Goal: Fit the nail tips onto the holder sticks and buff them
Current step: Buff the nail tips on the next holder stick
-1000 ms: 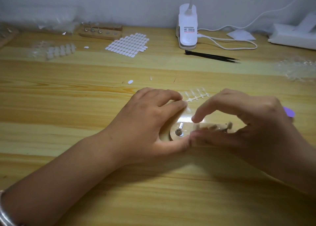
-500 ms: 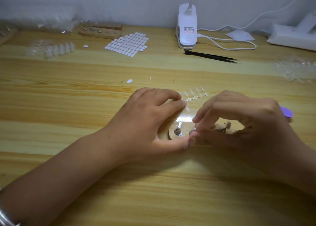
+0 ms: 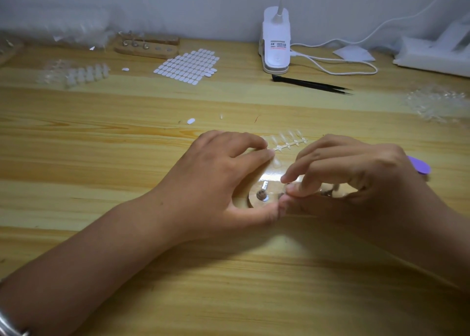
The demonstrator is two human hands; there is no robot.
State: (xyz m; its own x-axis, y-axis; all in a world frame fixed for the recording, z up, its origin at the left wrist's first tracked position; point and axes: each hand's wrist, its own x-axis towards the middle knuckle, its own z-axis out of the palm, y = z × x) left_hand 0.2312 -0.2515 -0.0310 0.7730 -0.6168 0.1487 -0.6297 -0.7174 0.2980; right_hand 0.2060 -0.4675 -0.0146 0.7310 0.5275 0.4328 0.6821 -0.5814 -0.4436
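Pale wood-grain tabletop (image 3: 106, 157) against a plain light wall (image 3: 178, 2).

Back edge: white clip lamp (image 3: 276, 43) with looped cable (image 3: 340, 67), black tweezers (image 3: 311, 84), a sheet of white adhesive tabs (image 3: 187, 66), and a spare wooden block (image 3: 147, 47).

Centre: the left hand (image 3: 221, 178) grips the wooden holder block (image 3: 254, 201), fingers curled over it. One holder stick (image 3: 262, 195) is exposed.

The right hand (image 3: 356, 180) has thumb and fingertips pinched together over the block; what they hold cannot be made out.

A strip of clear nail tips (image 3: 290, 142) lies just beyond the hands. A purple buffer (image 3: 419, 166) shows behind the right hand.
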